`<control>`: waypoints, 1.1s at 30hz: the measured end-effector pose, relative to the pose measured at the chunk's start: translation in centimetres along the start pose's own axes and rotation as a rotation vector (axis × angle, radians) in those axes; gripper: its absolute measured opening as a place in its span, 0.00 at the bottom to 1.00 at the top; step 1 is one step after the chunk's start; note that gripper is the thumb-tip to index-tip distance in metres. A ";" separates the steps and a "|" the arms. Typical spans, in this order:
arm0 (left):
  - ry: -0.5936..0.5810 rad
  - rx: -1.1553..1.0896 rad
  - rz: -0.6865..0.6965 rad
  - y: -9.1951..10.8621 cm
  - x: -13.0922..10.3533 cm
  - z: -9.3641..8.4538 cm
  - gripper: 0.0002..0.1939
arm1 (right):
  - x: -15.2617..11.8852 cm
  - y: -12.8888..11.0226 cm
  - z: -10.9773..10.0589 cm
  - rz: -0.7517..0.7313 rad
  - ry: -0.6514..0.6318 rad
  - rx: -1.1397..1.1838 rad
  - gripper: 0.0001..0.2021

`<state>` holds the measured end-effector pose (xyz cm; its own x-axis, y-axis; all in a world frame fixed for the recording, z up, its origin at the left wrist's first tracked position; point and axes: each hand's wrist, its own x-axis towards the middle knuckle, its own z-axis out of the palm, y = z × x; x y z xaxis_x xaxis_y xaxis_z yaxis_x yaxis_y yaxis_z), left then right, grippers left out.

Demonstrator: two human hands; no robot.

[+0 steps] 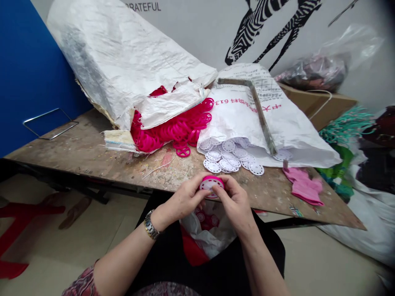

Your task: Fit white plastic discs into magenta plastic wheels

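Observation:
My left hand (184,197) and my right hand (236,201) meet at the table's front edge. Between them they grip a round plastic disc (207,183), white on its face with a bright pink rim around it. Both thumbs press on the white face, and the fingers curl around the rim. Just beyond my hands lies a pile of white slotted discs (228,161) at a sack's mouth. Pink plastic rings (166,133) with crossbars spill from another sack to the left. Below my hands, a bag (205,236) in my lap holds several pink-and-white pieces (210,221).
A large white sack (123,53) leans at the back left. On the printed white sack (240,111) lies a bent metal bar (261,111). A pink cloth piece (305,187) rests on the wooden table (77,152) at right. A cardboard box (317,105) stands behind.

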<state>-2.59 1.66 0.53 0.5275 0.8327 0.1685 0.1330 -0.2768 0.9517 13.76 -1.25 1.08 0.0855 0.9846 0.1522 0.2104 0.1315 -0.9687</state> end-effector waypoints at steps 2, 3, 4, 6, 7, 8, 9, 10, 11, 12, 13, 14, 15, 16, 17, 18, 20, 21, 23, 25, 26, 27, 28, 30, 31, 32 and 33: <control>-0.034 0.125 0.083 0.4 0.0 -0.2 0.21 | -0.5 0.1 -0.3 -0.011 0.027 -0.030 0.09; -0.064 0.176 0.118 0.6 0.1 -0.5 0.20 | -0.9 0.1 -0.5 -0.016 0.031 -0.053 0.08; -0.096 0.216 0.139 0.7 0.3 -0.8 0.20 | -1.3 0.1 -0.7 -0.020 0.022 -0.086 0.08; -0.112 0.292 0.152 0.6 1.0 -1.9 0.19 | -2.4 0.3 -1.4 -0.041 -0.020 -0.194 0.08; -0.075 0.343 0.152 0.4 1.5 -2.6 0.18 | -2.9 0.4 -1.7 -0.059 -0.043 -0.260 0.08; -0.015 0.414 0.158 0.0 2.2 -3.4 0.17 | -3.5 0.6 -2.2 -0.082 -0.064 -0.327 0.08; 0.058 0.505 0.172 -0.5 2.9 -4.2 0.17 | -4.0 0.9 -2.6 -0.105 -0.084 -0.393 0.08; 0.124 0.630 0.167 -1.0 3.6 -5.0 0.16 | -4.5 1.4 -3.1 -0.127 -0.098 -0.457 0.08; 0.182 0.787 0.129 -1.5 4.3 -5.8 0.15 | -4.9 1.9 -3.5 -0.144 -0.110 -0.519 0.08; 0.204 0.940 0.078 -2.0 5.1 -6.5 0.14 | -5.2 2.5 -4.0 -0.159 -0.120 -0.580 0.08; 0.232 1.060 0.025 -2.4 5.7 -7.1 0.13 | -5.4 3.2 -4.4 -0.174 -0.124 -0.642 0.08; 0.248 1.159 -0.022 -2.8 6.3 -7.6 0.14 | -5.6 3.9 -4.8 -0.188 -0.122 -0.699 0.08; 0.249 1.235 -0.061 -3.0 6.9 -8.1 0.14 | -5.8 4.5 -5.1 -0.203 -0.116 -0.746 0.08; 0.245 1.286 -0.094 -3.3 7.3 -8.4 0.14 | -5.9 5.1 -5.4 -0.218 -0.107 -0.780 0.08; 0.231 1.320 -0.118 -3.4 7.8 -8.7 0.14 | -6.0 5.6 -5.5 -0.228 -0.097 -0.799 0.08; 0.212 1.341 -0.139 -3.6 8.2 -9.0 0.14 | -6.1 5.9 -5.5 -0.235 -0.086 -0.803 0.08; 0.179 1.360 -0.171 -3.8 8.8 -9.3 0.14 | -6.2 6.0 -5.4 -0.237 -0.087 -0.780 0.08; 0.168 1.365 -0.181 -3.8 9.0 -9.4 0.14 | -6.3 5.8 -5.2 -0.233 -0.097 -0.759 0.08; 0.157 1.371 -0.188 -3.8 9.3 -9.6 0.14 | -6.3 5.2 -4.6 -0.216 -0.130 -0.704 0.08; 0.151 1.374 -0.172 -3.6 9.2 -9.7 0.13 | -6.1 4.4 -4.1 -0.195 -0.163 -0.637 0.08; 0.144 1.372 -0.163 -3.5 8.9 -9.7 0.13 | -6.0 4.0 -3.9 -0.182 -0.175 -0.601 0.08; 0.138 1.367 -0.152 -3.3 8.5 -9.6 0.13 | -5.8 3.6 -3.7 -0.169 -0.185 -0.567 0.08; 0.129 1.358 -0.138 -3.1 8.1 -9.5 0.13 | -5.6 3.3 -3.5 -0.156 -0.193 -0.535 0.08; 0.103 1.331 -0.101 -2.7 7.0 -9.3 0.12 | -5.1 2.6 -3.3 -0.130 -0.204 -0.483 0.08; 0.092 1.312 -0.075 -2.6 6.4 -9.1 0.11 | -4.8 2.2 -3.2 -0.124 -0.205 -0.461 0.08; 0.082 1.288 -0.039 -2.4 5.9 -8.9 0.11 | -4.5 2.0 -3.1 -0.123 -0.204 -0.441 0.08; 0.070 1.255 0.002 -2.3 5.3 -8.7 0.10 | -4.1 1.7 -3.0 -0.126 -0.199 -0.421 0.08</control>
<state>-7.40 10.90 1.45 0.4884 0.8445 0.2197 0.8576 -0.5111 0.0583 16.65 -5.42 -0.60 -0.1453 0.9722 0.1835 0.5867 0.2340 -0.7753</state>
